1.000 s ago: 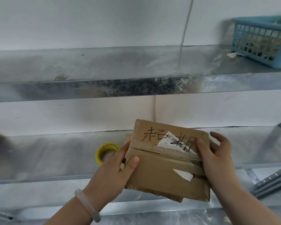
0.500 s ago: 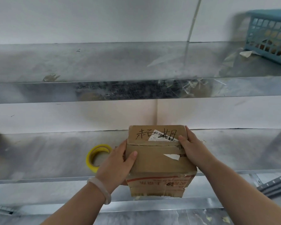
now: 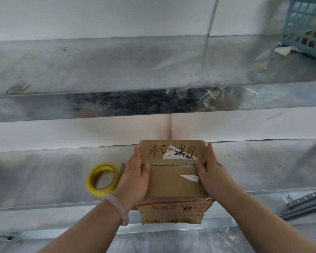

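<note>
A brown cardboard box point(image 3: 173, 181) with black handwriting and a torn white barcode label on its top flaps sits at the front edge of the lower metal shelf point(image 3: 44, 179). My left hand point(image 3: 135, 179) holds its left side, thumb on the top flap. My right hand point(image 3: 211, 176) holds its right side, thumb pressing the flap seam. The box's front face, with red print, overhangs the shelf edge.
A yellow tape roll point(image 3: 102, 178) lies on the lower shelf just left of my left hand. A blue plastic basket point(image 3: 306, 28) stands on the upper metal shelf point(image 3: 117, 70) at far right. Grey metal rails point(image 3: 306, 203) lie low right.
The box has turned from tilted to level and moved forward onto the lower shelf. Both hands have shifted to its sides, thumbs on top.
</note>
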The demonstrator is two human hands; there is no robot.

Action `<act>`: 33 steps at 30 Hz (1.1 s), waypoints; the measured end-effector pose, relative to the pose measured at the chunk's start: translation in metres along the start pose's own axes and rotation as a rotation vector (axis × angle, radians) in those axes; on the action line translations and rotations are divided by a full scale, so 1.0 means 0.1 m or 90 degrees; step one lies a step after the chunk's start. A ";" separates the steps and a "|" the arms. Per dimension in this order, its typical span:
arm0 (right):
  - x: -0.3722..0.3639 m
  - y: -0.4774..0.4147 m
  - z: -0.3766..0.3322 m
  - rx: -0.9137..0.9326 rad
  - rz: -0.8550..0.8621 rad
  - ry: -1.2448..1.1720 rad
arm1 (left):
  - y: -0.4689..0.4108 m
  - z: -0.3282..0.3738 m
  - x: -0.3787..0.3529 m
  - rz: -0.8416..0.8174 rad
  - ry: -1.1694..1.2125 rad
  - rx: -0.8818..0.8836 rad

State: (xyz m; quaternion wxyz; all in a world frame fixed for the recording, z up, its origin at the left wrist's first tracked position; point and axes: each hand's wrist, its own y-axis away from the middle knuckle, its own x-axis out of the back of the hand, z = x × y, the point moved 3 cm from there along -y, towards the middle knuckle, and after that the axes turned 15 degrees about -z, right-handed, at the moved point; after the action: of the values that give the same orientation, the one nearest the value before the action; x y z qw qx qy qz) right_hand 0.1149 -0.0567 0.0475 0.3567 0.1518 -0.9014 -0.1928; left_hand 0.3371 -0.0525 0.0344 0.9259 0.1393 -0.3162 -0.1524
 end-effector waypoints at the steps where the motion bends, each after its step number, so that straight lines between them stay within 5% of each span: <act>1: 0.00 -0.01 0.00 0.007 0.001 0.041 | 0.01 0.00 0.01 0.012 -0.055 -0.005; 4: -0.03 -0.02 -0.07 0.106 0.051 0.312 | 0.05 0.08 0.03 0.070 -0.393 -0.138; 6: -0.09 -0.01 -0.13 0.199 0.043 0.497 | 0.04 0.13 -0.02 0.004 -0.577 -0.221; 10: -0.12 -0.08 -0.12 0.191 -0.030 0.629 | 0.00 0.22 -0.05 -0.084 -0.695 -0.196; 13: -0.10 -0.11 -0.16 0.225 -0.004 0.587 | -0.09 0.20 -0.03 -0.092 -0.637 -0.213; 16: -0.04 -0.11 -0.18 0.161 0.022 0.496 | -0.08 0.24 0.09 0.028 -0.411 -0.214; 18: 0.02 -0.11 -0.20 0.081 0.009 0.387 | -0.09 0.25 0.15 0.095 -0.388 -0.187; 22: 0.19 -0.19 -0.23 0.034 0.003 0.293 | -0.25 0.23 0.27 0.014 -0.421 -0.059; 27: 0.14 -0.31 -0.19 0.049 -0.048 0.376 | -0.37 0.20 0.26 -0.013 -0.393 -0.082; 33: 0.19 -0.31 -0.18 0.030 -0.051 0.264 | -0.42 0.20 0.29 -0.021 -0.366 -0.088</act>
State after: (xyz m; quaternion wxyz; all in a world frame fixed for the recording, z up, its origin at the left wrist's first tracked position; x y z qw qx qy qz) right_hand 0.1185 -0.0961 0.0564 0.5230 0.2325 -0.8061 -0.1503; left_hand 0.3382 -0.1046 0.0499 0.8032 0.0320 -0.5521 -0.2217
